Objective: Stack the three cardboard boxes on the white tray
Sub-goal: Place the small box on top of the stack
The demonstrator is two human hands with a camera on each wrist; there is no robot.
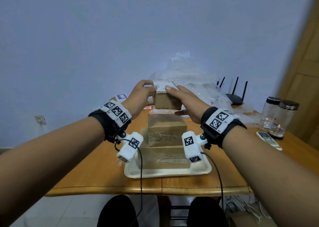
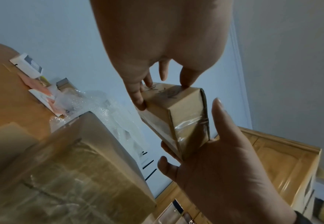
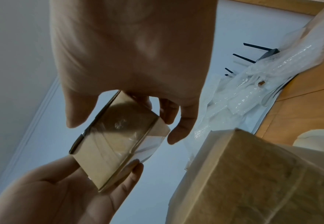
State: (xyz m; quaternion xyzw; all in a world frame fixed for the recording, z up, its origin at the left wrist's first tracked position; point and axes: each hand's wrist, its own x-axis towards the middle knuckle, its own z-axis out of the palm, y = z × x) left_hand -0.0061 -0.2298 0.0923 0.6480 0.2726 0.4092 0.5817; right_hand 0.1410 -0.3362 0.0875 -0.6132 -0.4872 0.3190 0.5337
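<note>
On the wooden table a white tray [image 1: 203, 170] holds a large cardboard box [image 1: 164, 157] with a middle-sized taped box [image 1: 166, 128] on top of it. Both hands hold a small cardboard box [image 1: 166, 101] with a white label just above the middle box, apart from it. My left hand [image 1: 146, 90] grips its left end, fingers over the top. My right hand [image 1: 183, 99] pinches its right end, thumb on top and fingers beneath. The left wrist view shows the small box [image 2: 180, 115] between both hands beside the middle box [image 2: 71, 166]. The right wrist view shows the small box [image 3: 115, 144] likewise.
Crumpled clear plastic wrap [image 1: 189, 78] lies behind the stack. A black router [image 1: 233, 97] stands at the back right, two glass jars [image 1: 276, 116] and a remote [image 1: 268, 140] at the right. Small white cards [image 1: 121, 97] lie behind my left hand. The table's front edge [image 1: 138, 190] is near.
</note>
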